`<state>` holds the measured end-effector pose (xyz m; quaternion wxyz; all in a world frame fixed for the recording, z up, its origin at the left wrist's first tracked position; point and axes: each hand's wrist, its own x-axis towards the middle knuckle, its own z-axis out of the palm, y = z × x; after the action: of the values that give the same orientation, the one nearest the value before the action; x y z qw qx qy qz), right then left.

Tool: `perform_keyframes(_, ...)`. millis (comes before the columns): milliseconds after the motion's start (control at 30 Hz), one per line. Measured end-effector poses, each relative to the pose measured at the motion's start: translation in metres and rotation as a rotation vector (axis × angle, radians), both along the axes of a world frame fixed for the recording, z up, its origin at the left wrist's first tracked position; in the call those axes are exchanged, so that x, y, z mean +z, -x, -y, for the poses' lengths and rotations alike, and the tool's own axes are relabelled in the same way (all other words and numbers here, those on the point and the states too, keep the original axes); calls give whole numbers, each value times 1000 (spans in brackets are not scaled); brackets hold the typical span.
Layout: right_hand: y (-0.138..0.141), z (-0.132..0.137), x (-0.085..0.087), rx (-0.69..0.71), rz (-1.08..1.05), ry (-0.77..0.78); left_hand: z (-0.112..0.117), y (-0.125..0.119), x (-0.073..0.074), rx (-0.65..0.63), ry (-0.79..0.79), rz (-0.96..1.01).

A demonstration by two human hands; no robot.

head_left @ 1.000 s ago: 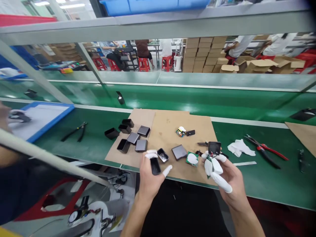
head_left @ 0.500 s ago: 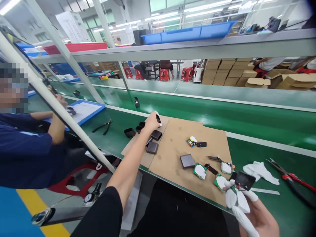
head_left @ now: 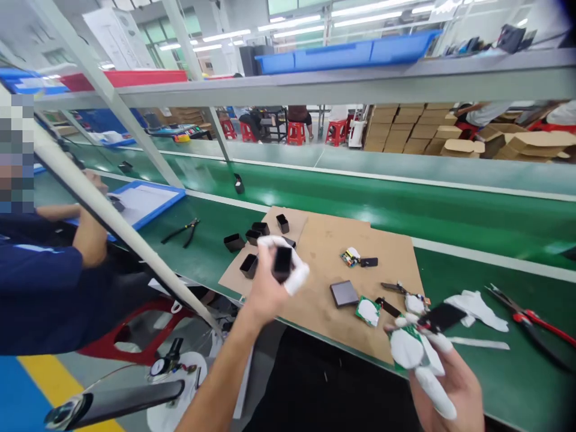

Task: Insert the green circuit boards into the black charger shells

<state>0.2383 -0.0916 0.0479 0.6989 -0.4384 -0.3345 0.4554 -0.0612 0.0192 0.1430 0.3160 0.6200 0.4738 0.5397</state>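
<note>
My left hand (head_left: pixel 268 288), with white finger cots on its fingertips, grips a small black plastic case (head_left: pixel 282 264) with its open end toward me. Several similar cases stand around it on the cardboard, among them an open case (head_left: pixel 248 266) and an upright case (head_left: pixel 282 223). At lower right my right hand (head_left: pixel 450 378), also in finger cots, holds a green circuit board (head_left: pixel 407 348) with white pads and a black end plate (head_left: pixel 443 316) attached. Near it lie another circuit board (head_left: pixel 368 311) with a white pad and a closed dark grey case (head_left: pixel 344 294).
Cardboard (head_left: pixel 315 264) covers part of the green bench. A colourful circuit board (head_left: pixel 350 257) lies farther back on it. Red-handled pliers (head_left: pixel 526 318) and a white cloth (head_left: pixel 479 309) lie at right, cutters (head_left: pixel 182 231) at left. A co-worker (head_left: pixel 40 276) sits at left beside a metal post.
My left hand has come back toward me from the far cases, now holding a black case. My right hand has shifted slightly left, and the round white pad on its board now faces me.
</note>
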Motion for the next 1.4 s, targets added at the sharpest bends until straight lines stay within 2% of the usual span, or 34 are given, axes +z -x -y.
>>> perform_keyframes(33,10,-3,7,1,-10,-10,26,-10,-8,-155,45,21)
perform_keyframes(100,24,-8,20,133,-10,-44,66,-28,-21,-327,73,26)
perform_keyframes(167,31,-8,31,251,4,-89,87,-42,-29,-420,74,59)
perform_keyframes(233,33,-5,41,316,13,-125,95,-51,-34,-490,75,123)
perform_keyframes(333,33,5,55,326,57,-156,95,-59,-36,-555,90,191)
perform_keyframes(500,36,15,70,304,111,-223,96,-64,-39,-557,84,241)
perform_keyframes(633,33,15,71,272,110,-236,98,-68,-44,-539,86,310)
perform_keyframes(833,23,15,69,223,130,-194,101,-75,-46,-439,77,354)
perform_keyframes(1000,19,20,67,212,166,-202,112,-76,-52,-308,-15,389)
perform_keyframes(1100,18,22,65,179,172,-229,113,-70,-52,-278,-35,419)
perform_keyframes(1167,18,22,64,162,168,-212,110,-66,-51,-362,48,484)
perform_keyframes(1267,19,21,64,188,154,-196,102,-61,-52,-542,276,632)
perform_keyframes(1400,25,16,64,274,88,-227,99,-65,-60,-605,539,833)
